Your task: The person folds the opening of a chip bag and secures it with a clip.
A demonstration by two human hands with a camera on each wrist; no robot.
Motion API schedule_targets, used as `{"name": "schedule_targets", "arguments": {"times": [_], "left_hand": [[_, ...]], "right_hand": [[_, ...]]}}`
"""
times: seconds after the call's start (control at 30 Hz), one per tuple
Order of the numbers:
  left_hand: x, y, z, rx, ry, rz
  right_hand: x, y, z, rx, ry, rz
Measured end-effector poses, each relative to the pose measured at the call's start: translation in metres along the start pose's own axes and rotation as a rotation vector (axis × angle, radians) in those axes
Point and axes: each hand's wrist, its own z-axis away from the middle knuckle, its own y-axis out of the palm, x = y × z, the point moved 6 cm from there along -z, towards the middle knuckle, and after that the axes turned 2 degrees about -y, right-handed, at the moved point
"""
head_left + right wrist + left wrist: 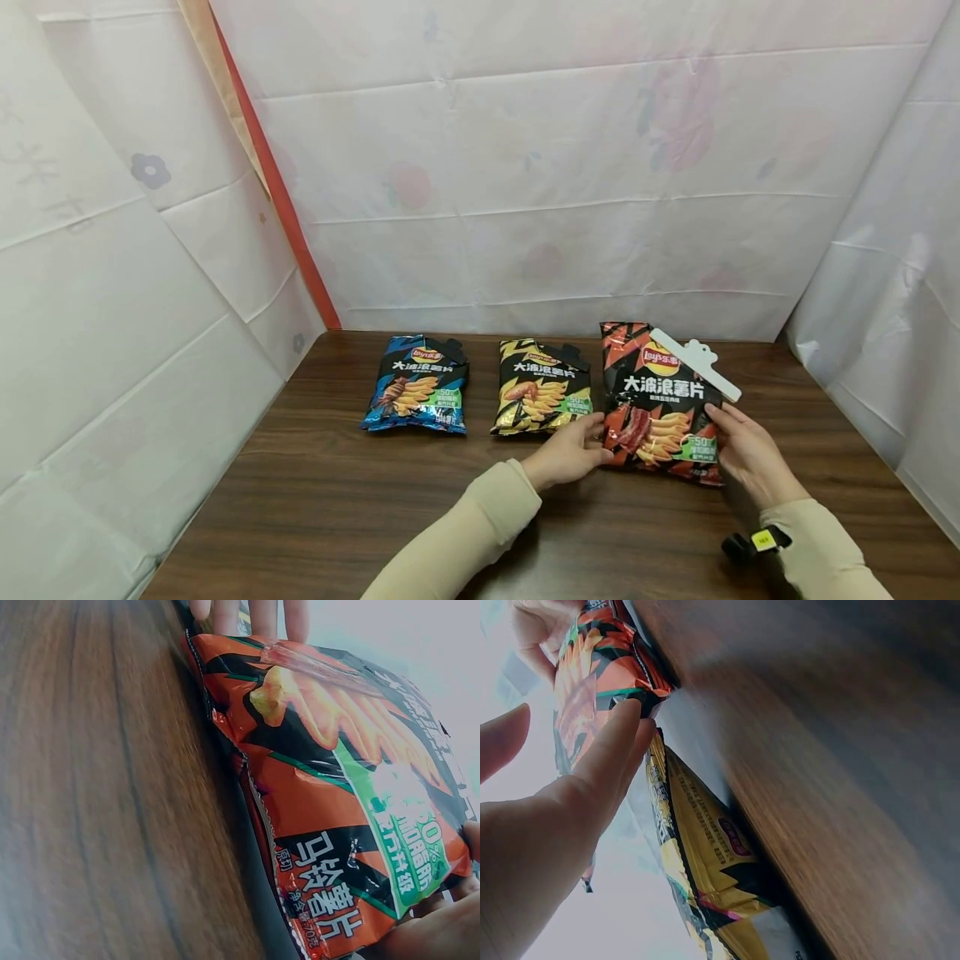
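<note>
A red-and-black bag of potato chips (660, 408) stands tilted at the right of the table, its lower edge close over the wood. Across its top right corner sits a white bag clip (696, 364). My right hand (753, 457) holds the bag's right edge, thumb on the front and fingers behind; part of that grip shows in the right wrist view. At the opposite edge, my left hand (568, 452) touches the bag with fairly straight fingers (607, 750), the thumb held apart. Just left of that hand is a yellow-and-black chip bag (536, 396) with a black clip (566, 357).
A blue-and-black chip bag (416, 392) with another black clip (448, 350) lies further left. The dark wooden table (337, 508) meets pale patterned sheets (525, 183) at the back and sides. A red strip (277, 192) runs down the back left corner.
</note>
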Motion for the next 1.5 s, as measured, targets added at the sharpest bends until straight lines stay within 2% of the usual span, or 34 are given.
{"name": "schedule_targets", "arguments": {"times": [0.27,0.37,0.6,0.77,0.83,1.07,1.13,1.5], "left_hand": [[-0.005,0.008,-0.005,0.021,0.02,0.011],[-0.007,0.011,-0.008,0.033,0.022,0.008],[-0.009,0.016,-0.016,0.041,0.009,-0.069],[-0.01,0.018,-0.019,0.042,-0.014,-0.06],[-0.01,0.019,-0.02,0.048,-0.026,-0.05],[-0.01,0.021,-0.021,0.054,-0.039,-0.016],[-0.01,0.021,-0.021,0.052,-0.039,-0.004],[-0.01,0.02,-0.024,0.039,-0.02,0.001]], "right_hand": [[0.005,-0.009,-0.009,-0.089,0.077,0.034],[0.008,-0.012,-0.012,-0.097,0.096,0.055],[0.014,-0.018,-0.017,-0.099,0.132,0.058],[0.015,-0.022,-0.02,-0.13,0.168,0.04],[0.015,-0.024,-0.022,-0.153,0.17,0.043],[0.017,-0.032,-0.031,-0.198,0.162,0.237],[0.017,-0.033,-0.034,-0.201,0.164,0.263],[0.016,-0.037,-0.045,-0.312,0.113,0.266]]}}
